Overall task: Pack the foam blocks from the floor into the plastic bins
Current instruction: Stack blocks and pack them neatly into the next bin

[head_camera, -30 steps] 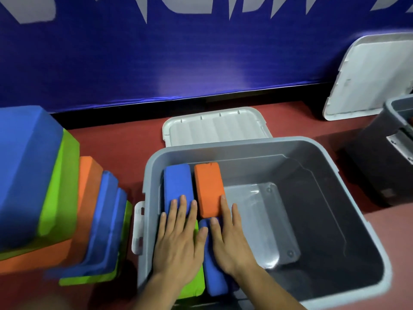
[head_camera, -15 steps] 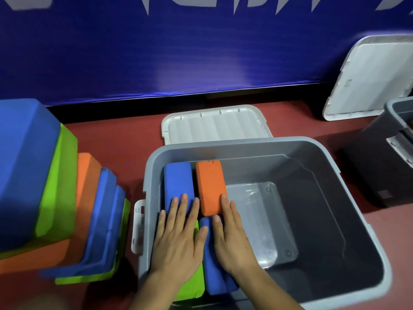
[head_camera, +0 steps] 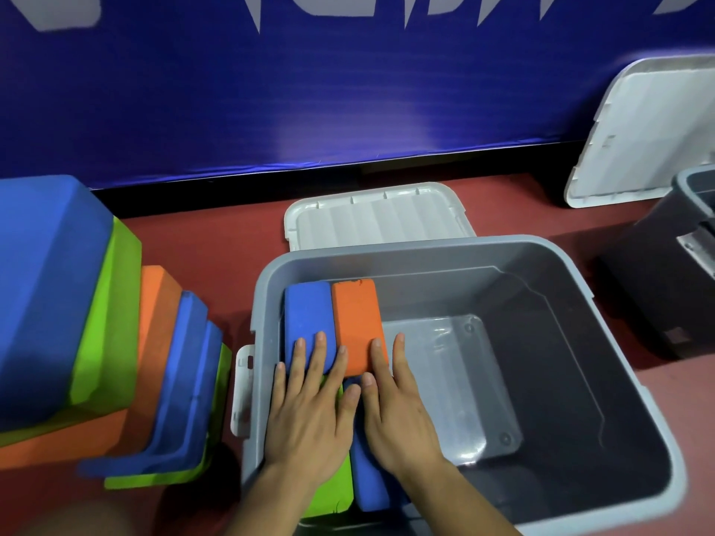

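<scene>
Blocks [head_camera: 332, 334] packed at bin [head_camera: 603, 288] left wall; your left hand [head_camera: 313, 412], right hand [head_camera: 394, 412] flat on them, fingers spread, gripping nothing.

I see blue [head_camera: 309, 323], orange [head_camera: 358, 323] and green foam blocks [head_camera: 329, 493] in a grey plastic bin [head_camera: 580, 295], on a dark red floor [head_camera: 216, 249].
</scene>
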The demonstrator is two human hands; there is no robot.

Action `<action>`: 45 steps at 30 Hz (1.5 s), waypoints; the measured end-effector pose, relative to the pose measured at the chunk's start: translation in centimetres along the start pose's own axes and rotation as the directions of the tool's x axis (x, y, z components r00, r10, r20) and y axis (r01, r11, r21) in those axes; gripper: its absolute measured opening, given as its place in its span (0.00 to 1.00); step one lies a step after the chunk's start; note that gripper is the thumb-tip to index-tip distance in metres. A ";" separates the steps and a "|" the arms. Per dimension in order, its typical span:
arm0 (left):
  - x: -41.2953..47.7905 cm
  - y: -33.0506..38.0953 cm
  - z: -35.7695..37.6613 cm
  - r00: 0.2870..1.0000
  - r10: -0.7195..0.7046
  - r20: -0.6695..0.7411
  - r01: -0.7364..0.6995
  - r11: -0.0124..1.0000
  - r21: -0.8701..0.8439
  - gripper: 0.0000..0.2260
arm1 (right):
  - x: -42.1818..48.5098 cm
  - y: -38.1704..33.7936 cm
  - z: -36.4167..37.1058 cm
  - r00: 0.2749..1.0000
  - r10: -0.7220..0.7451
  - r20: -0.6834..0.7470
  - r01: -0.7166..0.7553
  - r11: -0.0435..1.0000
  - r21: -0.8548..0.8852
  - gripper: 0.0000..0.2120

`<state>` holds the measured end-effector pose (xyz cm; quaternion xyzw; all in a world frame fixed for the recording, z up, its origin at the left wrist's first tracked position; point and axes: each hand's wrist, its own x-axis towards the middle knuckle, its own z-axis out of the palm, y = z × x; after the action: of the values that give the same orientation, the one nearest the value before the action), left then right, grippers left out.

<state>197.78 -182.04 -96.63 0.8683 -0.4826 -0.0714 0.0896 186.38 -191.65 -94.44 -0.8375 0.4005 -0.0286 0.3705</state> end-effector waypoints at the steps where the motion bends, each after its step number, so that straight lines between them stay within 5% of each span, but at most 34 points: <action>1: 0.0 0.0 0.0 1.000 0.003 -0.009 -0.003 1.000 -0.009 0.28 | 0.3 0.1 -0.2 0.999 -0.025 -0.027 0.025 0.999 -0.027 0.29; 5: 0.3 0.4 -0.1 0.999 -0.010 -0.051 0.009 1.000 -0.029 0.28 | 1.0 0.7 -0.2 0.995 -0.094 -0.017 0.090 0.984 -0.152 0.33; 19: 0.8 0.6 0.1 1.000 0.017 0.005 -0.018 0.995 0.098 0.28 | 1.1 0.0 -0.2 0.995 0.031 0.097 0.003 0.941 -0.340 0.30; 26: -2.1 -0.7 -7.8 0.979 0.069 -0.191 -0.075 0.997 -0.027 0.30 | -0.6 -2.6 -1.7 1.000 0.018 0.001 -0.016 0.933 -0.359 0.39; 31: -5.3 -4.9 -13.7 0.962 -0.057 -0.268 0.030 0.994 -0.104 0.31 | -1.1 -10.0 -0.3 0.980 -0.184 -0.073 0.167 0.967 -0.191 0.31; 35: -8.1 -8.5 -18.1 0.918 -0.137 -0.371 0.085 0.985 -0.152 0.29 | -1.6 -17.6 2.3 0.957 -0.287 -0.045 0.290 0.943 0.160 0.29; 41: -12.2 -13.3 -22.3 0.735 -0.194 -0.650 0.080 0.976 -0.201 0.24 | -2.2 -25.5 5.5 0.951 -0.307 -0.023 0.280 0.832 0.480 0.32; 45: -12.0 -17.3 -23.8 0.666 -0.443 -0.600 0.230 0.887 -0.400 0.28 | -1.4 -27.7 7.3 0.945 -0.326 -0.010 0.285 0.810 0.512 0.34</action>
<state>210.82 -160.81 -76.93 0.8853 -0.2294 0.1636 0.3699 205.89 -175.08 -81.58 -0.7643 0.2244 -0.1594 0.5832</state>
